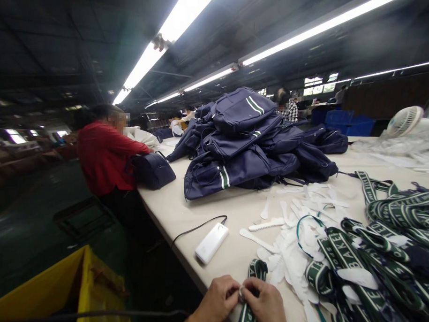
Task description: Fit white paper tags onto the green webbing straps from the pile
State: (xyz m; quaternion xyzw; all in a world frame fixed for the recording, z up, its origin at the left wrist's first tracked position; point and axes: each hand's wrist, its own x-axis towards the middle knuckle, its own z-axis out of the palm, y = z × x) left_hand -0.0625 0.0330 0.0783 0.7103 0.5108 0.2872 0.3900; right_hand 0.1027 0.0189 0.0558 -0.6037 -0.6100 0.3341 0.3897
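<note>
Near the table's front edge, my left hand (218, 299) and my right hand (267, 304) are closed, with their fingertips pinched together. Between them is a small, pale, shiny piece (241, 292) on a dark green webbing strap (247, 318) with white lettering. Whether that piece is metal, plastic or paper I cannot tell. The strap's looped upper part (258, 267) rises behind my right fingers. Loose white curved strips (285, 248) lie just beyond my right hand. Further right is a heap of similar lettered straps (358, 264), with several white strips on top.
A white power bank (211, 243) with a black cable lies ahead of my left hand. Navy bags (236, 147) are piled mid-table. A person in red (107, 159) handles another navy bag (154, 170) at the left. A yellow bin (87, 278) stands lower left, a fan (406, 120) far right.
</note>
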